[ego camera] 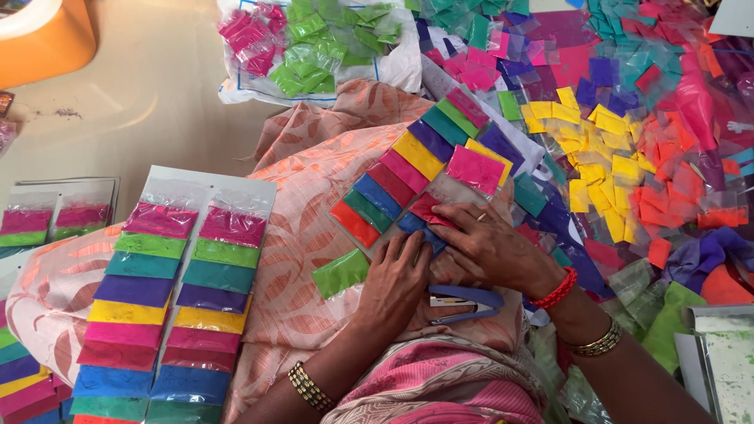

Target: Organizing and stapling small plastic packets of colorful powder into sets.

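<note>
While both hands press down in the middle of the lap, they work on a half-filled card of colour packets [416, 177]. That card lies tilted on the peach cloth [306, 180] over the person's knees. It has two rows of small packets: red, green, blue, pink, yellow, purple and more.

The left hand [397, 283] lies flat with its fingers nearly straight. The fingertips push on a blue packet [420, 228] at the near end of the card. It grips nothing; it only presses. The right hand [487, 243] lies just beside it, fingers spread and bent a little, resting on a dark pink packet [430, 208] at the same end. I cannot tell if it pinches the packet or only holds it down.

One loose green packet [340, 272] sits on the cloth, just left of the left hand. A blue stapler [463, 302] lies under the right wrist, close to the body.

Two full cards of packets [177, 306] lie side by side at the left of the lap. A big heap of loose packets [628, 157], yellow, orange, pink and blue, fills the far right side. A bag of green and pink packets [314, 47] lies at the far edge, in the middle.
</note>
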